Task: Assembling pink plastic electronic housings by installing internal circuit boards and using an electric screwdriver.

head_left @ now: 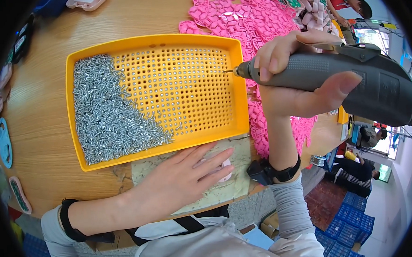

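Peeking past left hand point(181, 175): pink piece point(226, 163)

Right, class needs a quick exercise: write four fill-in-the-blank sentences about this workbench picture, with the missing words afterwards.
1. The right hand grips a grey power ____.
2. Heaped at the left of the yellow tray are many small silver ____.
3. Below the tray in the picture, the person's ____ hand partly covers a pale piece.
4. The many flat parts spread to the right of the tray are bright ____.

Missing words: screwdriver; screws; left; pink.
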`<state>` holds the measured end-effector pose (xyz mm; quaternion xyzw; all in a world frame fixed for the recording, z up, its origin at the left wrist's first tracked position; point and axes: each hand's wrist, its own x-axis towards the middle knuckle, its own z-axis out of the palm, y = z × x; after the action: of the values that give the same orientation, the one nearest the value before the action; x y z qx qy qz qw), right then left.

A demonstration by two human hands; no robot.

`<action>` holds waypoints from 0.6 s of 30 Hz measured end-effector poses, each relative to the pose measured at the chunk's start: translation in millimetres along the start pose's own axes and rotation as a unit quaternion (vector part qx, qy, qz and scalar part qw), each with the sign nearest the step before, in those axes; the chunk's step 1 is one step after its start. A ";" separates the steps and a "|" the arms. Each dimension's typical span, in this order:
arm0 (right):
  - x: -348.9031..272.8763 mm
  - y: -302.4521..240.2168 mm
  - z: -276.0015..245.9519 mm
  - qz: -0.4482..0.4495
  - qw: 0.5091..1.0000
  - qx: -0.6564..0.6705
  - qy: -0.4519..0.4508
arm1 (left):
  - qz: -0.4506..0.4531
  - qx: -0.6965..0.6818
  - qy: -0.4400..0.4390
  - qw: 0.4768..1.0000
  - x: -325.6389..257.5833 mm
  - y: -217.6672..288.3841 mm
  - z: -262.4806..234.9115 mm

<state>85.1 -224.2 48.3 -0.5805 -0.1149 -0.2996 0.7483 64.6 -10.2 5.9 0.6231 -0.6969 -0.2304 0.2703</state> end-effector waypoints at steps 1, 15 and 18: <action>-0.4 0.6 -0.6 0.001 1.000 -0.001 0.000 | -0.002 0.006 0.002 1.000 0.6 0.5 1.2; -4.9 -89.1 14.9 0.016 0.986 -0.037 -0.161 | 0.027 0.013 0.015 0.999 2.7 -3.7 4.2; -45.8 -102.9 34.2 0.068 0.972 0.050 -0.221 | 0.018 0.000 0.018 1.000 -5.1 -4.8 4.8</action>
<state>-5.1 -192.7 117.1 -0.6011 -0.2525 -0.1059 0.7508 65.4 -5.7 -1.3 0.6149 -0.7027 -0.2139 0.2869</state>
